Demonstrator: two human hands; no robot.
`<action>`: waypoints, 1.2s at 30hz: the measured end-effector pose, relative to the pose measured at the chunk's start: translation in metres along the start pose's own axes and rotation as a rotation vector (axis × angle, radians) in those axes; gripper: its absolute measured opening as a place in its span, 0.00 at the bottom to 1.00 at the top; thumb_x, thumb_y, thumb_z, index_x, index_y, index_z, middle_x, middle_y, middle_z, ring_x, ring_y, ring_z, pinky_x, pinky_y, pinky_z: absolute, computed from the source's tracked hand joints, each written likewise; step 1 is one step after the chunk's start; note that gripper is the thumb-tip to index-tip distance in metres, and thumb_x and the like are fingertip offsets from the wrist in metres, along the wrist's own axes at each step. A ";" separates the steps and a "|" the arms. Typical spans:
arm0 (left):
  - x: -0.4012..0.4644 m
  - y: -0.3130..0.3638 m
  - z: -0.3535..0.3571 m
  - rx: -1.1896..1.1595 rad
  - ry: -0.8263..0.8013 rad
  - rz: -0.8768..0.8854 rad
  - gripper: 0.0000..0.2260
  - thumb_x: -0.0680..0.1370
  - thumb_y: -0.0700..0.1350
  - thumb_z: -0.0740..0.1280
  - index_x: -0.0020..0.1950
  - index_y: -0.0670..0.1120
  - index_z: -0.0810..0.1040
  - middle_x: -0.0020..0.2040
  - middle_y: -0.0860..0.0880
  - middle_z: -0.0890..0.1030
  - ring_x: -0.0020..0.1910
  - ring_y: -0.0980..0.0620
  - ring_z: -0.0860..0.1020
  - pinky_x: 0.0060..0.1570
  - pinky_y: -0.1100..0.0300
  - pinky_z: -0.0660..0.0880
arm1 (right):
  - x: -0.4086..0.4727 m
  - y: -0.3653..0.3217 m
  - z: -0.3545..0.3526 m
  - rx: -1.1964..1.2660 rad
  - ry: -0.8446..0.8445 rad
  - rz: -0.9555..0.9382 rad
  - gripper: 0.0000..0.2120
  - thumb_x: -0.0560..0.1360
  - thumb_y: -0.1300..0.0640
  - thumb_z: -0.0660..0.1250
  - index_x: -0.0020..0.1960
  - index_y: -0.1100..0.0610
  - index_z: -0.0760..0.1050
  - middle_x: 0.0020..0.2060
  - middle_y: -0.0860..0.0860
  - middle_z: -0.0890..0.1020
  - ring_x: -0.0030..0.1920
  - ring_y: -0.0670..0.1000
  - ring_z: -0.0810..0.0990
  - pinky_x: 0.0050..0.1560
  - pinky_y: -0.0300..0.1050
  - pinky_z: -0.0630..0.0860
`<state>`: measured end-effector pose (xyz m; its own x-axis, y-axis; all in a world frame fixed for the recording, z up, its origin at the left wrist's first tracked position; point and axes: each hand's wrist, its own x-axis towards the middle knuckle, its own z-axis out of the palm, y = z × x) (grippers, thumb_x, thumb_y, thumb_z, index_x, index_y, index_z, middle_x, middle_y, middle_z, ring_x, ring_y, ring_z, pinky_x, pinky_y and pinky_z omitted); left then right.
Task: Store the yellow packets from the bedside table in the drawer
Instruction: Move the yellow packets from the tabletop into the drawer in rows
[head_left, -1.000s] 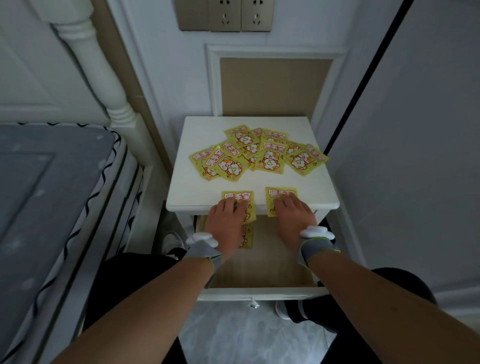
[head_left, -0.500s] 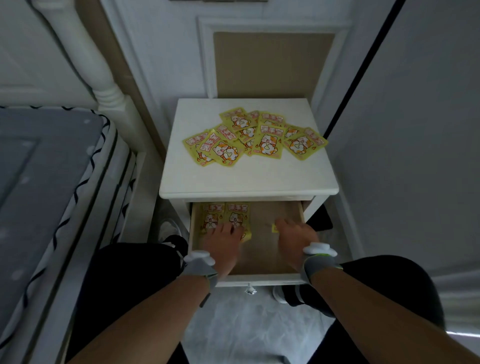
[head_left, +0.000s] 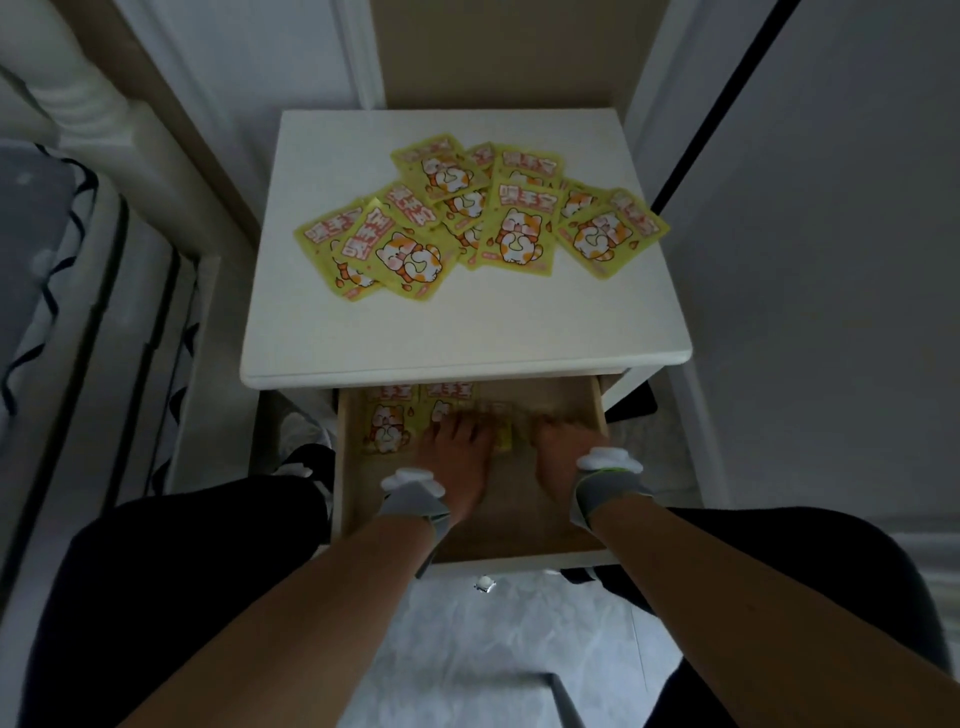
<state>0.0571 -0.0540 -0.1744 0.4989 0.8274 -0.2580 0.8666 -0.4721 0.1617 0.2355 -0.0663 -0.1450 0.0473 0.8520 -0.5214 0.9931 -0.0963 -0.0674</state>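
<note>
Both hands reach into the open drawer below the bedside table. The left hand rests on packets there; the right hand is blurred, so neither grip can be told. A heap of yellow packets lies on the tabletop.

A white bedpost and a grey mattress stand left, above a pale marbled floor.

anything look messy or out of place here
The yellow packets on the bedside table lie in a loose, overlapping heap at mixed angles. Those in the open drawer lie flatter under both hands. Nothing looks torn or spilled.
</note>
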 end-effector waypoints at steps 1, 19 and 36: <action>-0.001 -0.001 0.009 -0.007 -0.050 0.026 0.25 0.81 0.52 0.56 0.78 0.51 0.59 0.76 0.45 0.65 0.76 0.41 0.60 0.71 0.45 0.60 | 0.003 0.001 0.008 -0.008 -0.126 0.022 0.21 0.76 0.56 0.62 0.68 0.56 0.69 0.65 0.59 0.75 0.62 0.61 0.77 0.59 0.57 0.76; 0.036 0.003 0.021 -0.138 -0.004 0.081 0.38 0.55 0.54 0.74 0.64 0.44 0.79 0.64 0.40 0.80 0.64 0.37 0.77 0.55 0.41 0.78 | 0.034 0.006 0.010 0.063 -0.182 0.038 0.32 0.82 0.50 0.57 0.80 0.59 0.48 0.80 0.59 0.48 0.79 0.63 0.50 0.77 0.56 0.53; 0.012 -0.005 -0.022 -0.078 -0.026 -0.003 0.30 0.75 0.52 0.63 0.77 0.51 0.61 0.77 0.44 0.60 0.77 0.39 0.58 0.72 0.43 0.62 | 0.001 0.002 -0.016 0.072 -0.109 -0.033 0.31 0.79 0.52 0.60 0.79 0.58 0.56 0.78 0.59 0.59 0.75 0.62 0.62 0.72 0.52 0.64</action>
<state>0.0583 -0.0346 -0.1576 0.4976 0.8200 -0.2829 0.8648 -0.4441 0.2342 0.2397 -0.0580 -0.1323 -0.0013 0.7950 -0.6066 0.9834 -0.1091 -0.1451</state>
